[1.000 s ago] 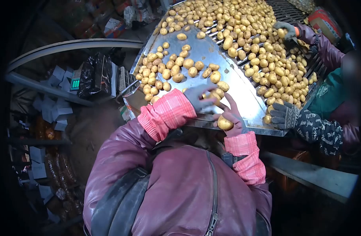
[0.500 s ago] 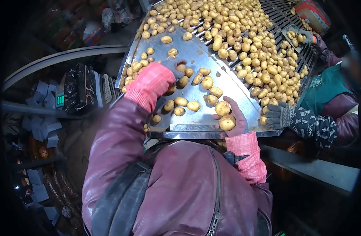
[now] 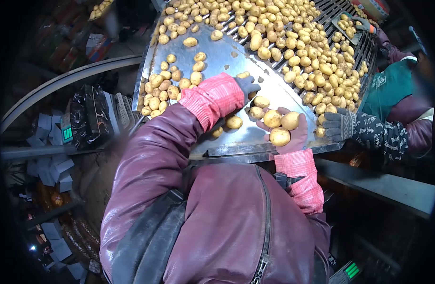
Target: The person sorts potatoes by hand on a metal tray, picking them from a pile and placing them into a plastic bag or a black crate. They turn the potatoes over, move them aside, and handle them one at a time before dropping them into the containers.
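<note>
My left hand [image 3: 247, 86], in a grey glove, reaches over the metal sheet [image 3: 229, 52] with its fingers bent down around a potato [image 3: 251, 95], mostly hidden beneath them. Another potato [image 3: 242, 75] shows just behind that hand. My right hand [image 3: 298, 137], gloved and palm up at the sheet's front edge, cradles three potatoes, one of them the large front potato [image 3: 280, 137]. Loose potatoes [image 3: 261, 101] lie between my hands, and a potato [image 3: 234, 122] rests under my left forearm. A cluster of potatoes [image 3: 156, 90] sits along the sheet's left side.
Behind the sheet, a big heap of potatoes [image 3: 317, 71] covers a slatted rack [image 3: 329, 23]. On the right, a co-worker's gloved hand [image 3: 338, 124] rests at the rack's edge; their other hand [image 3: 365, 24] is by a potato-filled scoop [image 3: 346, 27]. A curved rail [image 3: 70, 75] runs at left.
My left hand has swept right across the sheet, towards my right hand. A third potato is now in my right hand, where two were before. Potatoes at left have shifted.
</note>
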A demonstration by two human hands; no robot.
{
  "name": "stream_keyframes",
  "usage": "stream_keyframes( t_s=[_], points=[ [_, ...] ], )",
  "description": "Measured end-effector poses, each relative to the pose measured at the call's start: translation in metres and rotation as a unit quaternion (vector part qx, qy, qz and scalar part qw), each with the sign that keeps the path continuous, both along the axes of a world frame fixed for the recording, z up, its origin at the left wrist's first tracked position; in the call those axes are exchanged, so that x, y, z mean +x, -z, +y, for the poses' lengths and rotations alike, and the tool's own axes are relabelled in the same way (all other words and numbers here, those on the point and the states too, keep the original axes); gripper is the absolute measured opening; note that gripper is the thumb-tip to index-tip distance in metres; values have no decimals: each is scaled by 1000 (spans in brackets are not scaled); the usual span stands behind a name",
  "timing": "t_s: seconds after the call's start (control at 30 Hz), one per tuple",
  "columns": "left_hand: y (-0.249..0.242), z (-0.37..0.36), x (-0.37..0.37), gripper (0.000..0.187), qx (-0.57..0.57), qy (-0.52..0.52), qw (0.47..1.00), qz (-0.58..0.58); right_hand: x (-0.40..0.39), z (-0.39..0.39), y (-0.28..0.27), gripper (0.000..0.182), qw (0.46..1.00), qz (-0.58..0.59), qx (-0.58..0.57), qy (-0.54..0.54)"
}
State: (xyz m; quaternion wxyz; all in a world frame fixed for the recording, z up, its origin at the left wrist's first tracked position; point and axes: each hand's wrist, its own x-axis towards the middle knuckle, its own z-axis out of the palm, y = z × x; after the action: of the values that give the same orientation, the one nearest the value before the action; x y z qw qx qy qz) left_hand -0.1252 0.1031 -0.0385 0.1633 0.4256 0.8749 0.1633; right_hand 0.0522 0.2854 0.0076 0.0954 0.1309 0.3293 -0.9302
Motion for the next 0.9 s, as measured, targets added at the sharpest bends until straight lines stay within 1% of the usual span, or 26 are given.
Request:
stream_keyframes(
  t_s=[0.03, 0.07, 0.1, 0.13, 0.17, 0.2, 0.23, 0.27, 0.3, 0.37, 0.4, 0.43, 0.5, 0.53, 0.63, 0.67, 0.77, 0.8, 0.87, 0.9],
  points=[
    [2, 0, 0, 52, -2, -8, 1000, 4, 3, -2, 0, 75, 1000, -6, 9, 3],
    [3, -2, 0, 52, 27, -56, 998, -21, 4, -4, -2, 74, 1000, -11, 20, 5],
    [-6, -4, 2, 52, 104, -68, 991, -45, 2, -4, -3, 73, 999, -12, 31, 6],
    [-18, -9, 11, 52, 180, -79, 978, -69, 3, -3, -2, 69, 1000, -14, 8, -14],
    [-24, -15, 21, 52, 252, -93, 959, -95, 2, -7, -2, 68, 999, -24, 20, -15],
    [-23, -15, 29, 51, 336, -70, 934, -100, 1, -12, -5, 67, 999, -36, 31, -18],
    [-41, -17, 44, 49, 352, -74, 923, -138, 1, -17, -8, 66, 998, -48, 43, -22],
    [-62, -20, 58, 52, 339, -114, 922, -151, -1, -20, -12, 65, 997, -66, 29, -38],
    [-73, -22, 71, 54, 326, -154, 918, -163, 0, -24, -10, 67, 996, -74, 38, -35],
    [-57, -19, 96, 59, 357, -215, 903, -108, -2, -34, -7, 72, 994, -83, 58, -35],
    [-54, -22, 105, 62, 289, -185, 939, -39, -3, -34, -2, 70, 990, -114, 66, -40],
    [-50, -24, 113, 57, 263, -178, 948, -31, -4, -35, -3, 68, 990, -123, 46, -60],
    [-46, -26, 126, 49, 260, -192, 946, 4, -3, -36, -4, 66, 985, -143, 7, -96],
    [-48, -27, 131, 45, 262, -176, 948, 35, -4, -33, -1, 62, 981, -145, -34, -124],
    [-45, -31, 143, 45, 273, -177, 942, 82, 0, -41, -7, 63, 980, -131, -89, -118],
    [-45, -33, 147, 47, 282, -175, 940, 84, 1, -41, -5, 66, 981, -125, -95, -118],
    [-55, -44, 156, 48, 286, -140, 946, 52, 1, -41, -8, 70, 980, -53, -93, -166],
    [-57, -50, 156, 47, 267, -128, 955, 8, 1, -39, -5, 76, 982, -44, -79, -166],
    [-61, -73, 161, 44, 311, -194, 930, -28, 2, -50, -9, 79, 989, -25, -75, -122],
    [-63, -88, 164, 43, 331, -226, 915, -45, -1, -46, -8, 79, 988, -19, -85, -126]
  ],
)
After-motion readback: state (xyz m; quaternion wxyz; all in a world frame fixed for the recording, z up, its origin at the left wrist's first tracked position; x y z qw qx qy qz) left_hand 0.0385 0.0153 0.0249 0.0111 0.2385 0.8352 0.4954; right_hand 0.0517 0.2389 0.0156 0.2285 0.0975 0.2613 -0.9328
